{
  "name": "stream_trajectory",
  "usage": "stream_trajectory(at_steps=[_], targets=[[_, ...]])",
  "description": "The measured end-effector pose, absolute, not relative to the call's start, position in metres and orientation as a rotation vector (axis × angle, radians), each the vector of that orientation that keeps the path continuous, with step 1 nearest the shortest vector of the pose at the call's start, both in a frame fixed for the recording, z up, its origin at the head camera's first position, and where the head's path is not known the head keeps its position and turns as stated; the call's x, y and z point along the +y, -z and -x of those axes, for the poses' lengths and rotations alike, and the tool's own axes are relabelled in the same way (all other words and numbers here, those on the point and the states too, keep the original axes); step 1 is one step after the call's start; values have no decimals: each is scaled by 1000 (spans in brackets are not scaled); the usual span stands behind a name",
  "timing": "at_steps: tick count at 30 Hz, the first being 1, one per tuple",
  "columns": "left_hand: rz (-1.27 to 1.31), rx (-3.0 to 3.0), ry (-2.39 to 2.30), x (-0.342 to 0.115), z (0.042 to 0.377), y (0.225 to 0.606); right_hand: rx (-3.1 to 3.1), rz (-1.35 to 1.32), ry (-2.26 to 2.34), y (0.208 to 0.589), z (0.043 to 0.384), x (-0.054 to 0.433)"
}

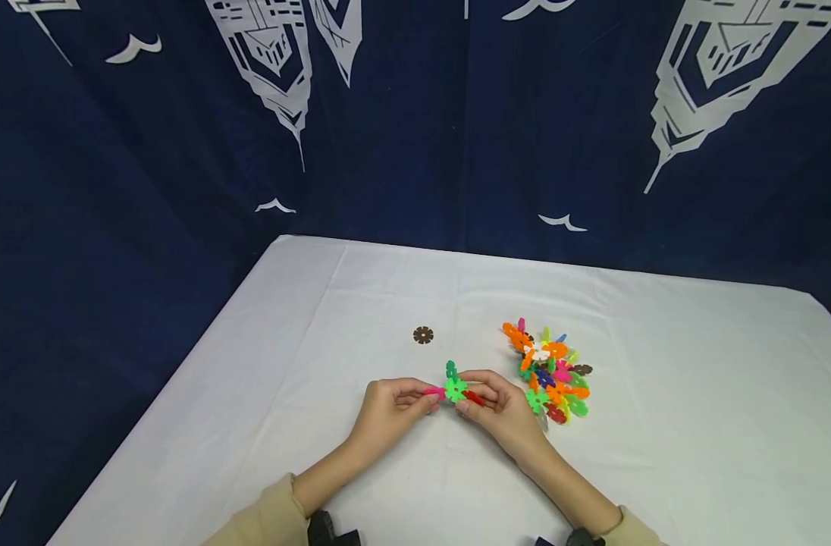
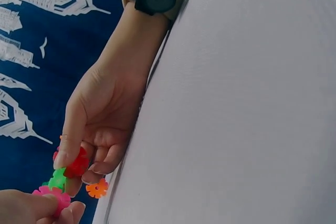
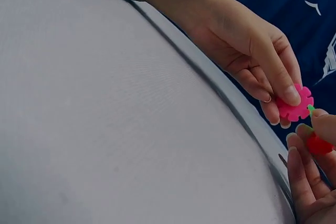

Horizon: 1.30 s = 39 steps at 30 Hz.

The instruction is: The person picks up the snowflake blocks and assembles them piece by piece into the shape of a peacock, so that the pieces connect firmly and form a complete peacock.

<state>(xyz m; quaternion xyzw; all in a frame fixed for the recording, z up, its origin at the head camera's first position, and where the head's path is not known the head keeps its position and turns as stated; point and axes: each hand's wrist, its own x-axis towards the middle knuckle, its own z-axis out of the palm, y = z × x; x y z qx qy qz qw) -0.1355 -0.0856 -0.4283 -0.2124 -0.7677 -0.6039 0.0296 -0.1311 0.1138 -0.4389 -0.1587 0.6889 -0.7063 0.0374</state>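
Above the white table, both hands hold a small joined cluster of notched plastic snowflake discs. My left hand [image 1: 388,409] pinches the pink disc [image 1: 434,392] between thumb and fingers; the right wrist view shows the thumb flat on this pink disc [image 3: 303,109]. From the other side, my right hand [image 1: 507,417] pinches the red disc [image 1: 473,397], seen as a red disc [image 2: 78,164] under the thumb in the left wrist view. Between them sits a light green disc [image 1: 456,390], face toward the head camera. A darker green disc [image 1: 451,369] stands up from its far edge.
Just right of my right hand lies a heap of joined, many-coloured snowflake discs [image 1: 557,391]. One loose brown disc [image 1: 423,330] lies flat beyond the hands. A dark blue curtain [image 1: 415,152] with white prints hangs behind the white-covered table [image 1: 716,402].
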Motion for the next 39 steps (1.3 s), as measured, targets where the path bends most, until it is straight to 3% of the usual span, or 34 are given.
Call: stream_trajectory(at_steps=[8,15,24,39], targets=[[601,-2360,1896,-76,125,399,2234,326,2135,436,128,112],[632,-2375,1872,-79,140,429,2158,306,2206,438,129,112],[687,-2362,1714,-76,136,431,2193,313,2212,437,127,109],[542,-2295,1907,-66,130,434,2357,471,2168,443,127,108]])
